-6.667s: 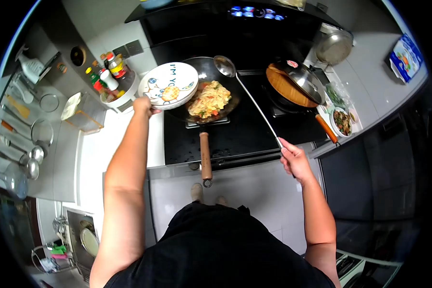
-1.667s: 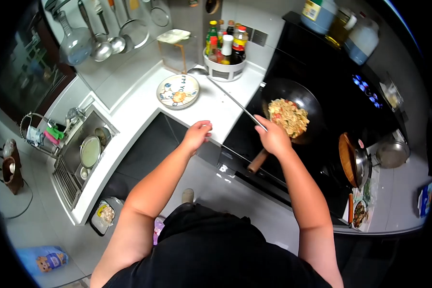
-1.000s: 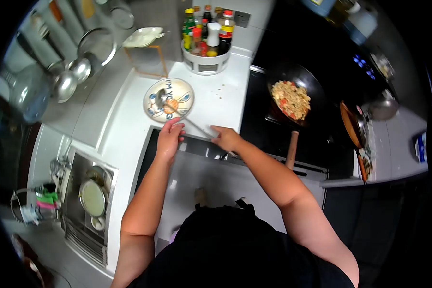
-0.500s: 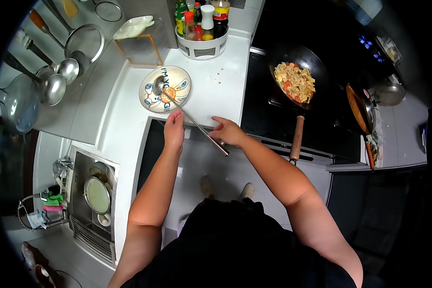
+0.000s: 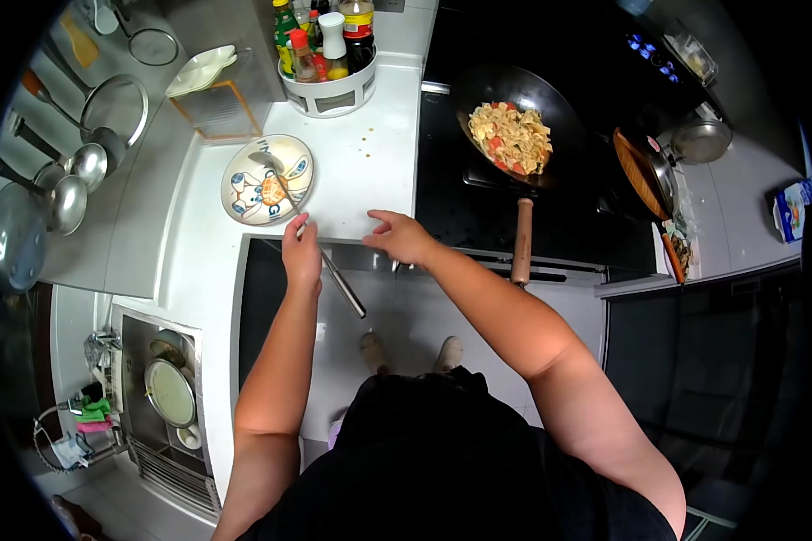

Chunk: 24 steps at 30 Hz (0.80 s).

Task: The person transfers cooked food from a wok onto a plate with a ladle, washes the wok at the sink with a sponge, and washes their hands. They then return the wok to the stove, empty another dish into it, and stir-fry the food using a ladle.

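My left hand [image 5: 301,252] is closed, fingers pinched around the handle of a long metal ladle [image 5: 341,287]. The ladle's head rests over a round patterned plate [image 5: 235,200] on the white counter, while the handle's end sticks out past the counter edge toward my body. To the right, my right hand [image 5: 401,238] hovers by the counter edge with its fingers apart and nothing in it. A wok [image 5: 564,122] with a wooden handle [image 5: 524,239] sits on the stove, holding cooked food with yellowish pieces and red chunks [image 5: 512,137].
A white caddy [image 5: 332,97] of seasoning bottles stands behind the plate. Ladles and strainers [image 5: 88,167] hang on the left wall. The sink [image 5: 133,329] at lower left holds a pot [image 5: 170,393]. A second pan with a wooden lid [image 5: 639,176] is on the right.
My right hand has come away from the ladle's handle, which it was close to before. My left hand keeps its grip. The whole view has shifted, so the counter and stove appear farther left.
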Motion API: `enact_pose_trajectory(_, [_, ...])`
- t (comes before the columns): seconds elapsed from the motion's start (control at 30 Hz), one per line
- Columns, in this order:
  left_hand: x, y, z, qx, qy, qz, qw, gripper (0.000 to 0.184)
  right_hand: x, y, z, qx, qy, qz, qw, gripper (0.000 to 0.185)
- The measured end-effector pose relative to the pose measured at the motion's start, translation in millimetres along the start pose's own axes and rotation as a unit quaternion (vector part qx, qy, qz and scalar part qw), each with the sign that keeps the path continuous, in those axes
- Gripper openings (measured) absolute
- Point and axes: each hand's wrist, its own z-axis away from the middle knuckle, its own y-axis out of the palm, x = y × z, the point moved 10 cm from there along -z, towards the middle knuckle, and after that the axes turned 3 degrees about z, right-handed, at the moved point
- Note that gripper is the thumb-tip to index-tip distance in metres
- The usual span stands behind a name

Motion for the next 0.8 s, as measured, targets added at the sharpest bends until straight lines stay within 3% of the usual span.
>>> enact_pose_trajectory(0.2, [-3,6,-7,0.013,-0.021,-0.009,1.0,0.033,15,-5,2,-0.011,-0.003,-0.023,1.0,0.068])
enact_pose_trajectory(0.33, [16,-19,-26,-0.039,0.03,-0.052,0.997,0.032,15,12,-8,0.007,-0.009,-0.03,0.999,0.073])
enact_pose_trajectory(0.47, [78,-49,-41,-0.029,-0.06,0.117,0.991,0.042,2,62,-7,0.116,0.081,-0.06,0.988,0.079])
enact_pose_trajectory(0.5, [52,-49,-2,-0.037,-0.18,0.051,0.982,0.052,2,77,-1,0.137,0.107,-0.06,0.983,0.079])
enact_pose_trajectory(0.6, [77,-53,14,0.0,-0.26,0.134,0.956,0.058,2,123,7,0.195,0.132,-0.095,0.967,0.079])
enact_pose_trajectory(0.7, [83,-54,17,0.056,-0.26,0.201,0.943,0.062,18,155,12,0.218,0.132,-0.203,0.945,0.067])
enact_pose_trajectory(0.8, [77,-64,20,0.048,-0.243,0.198,0.948,0.06,38,151,12,0.161,0.093,-0.192,0.964,0.056])
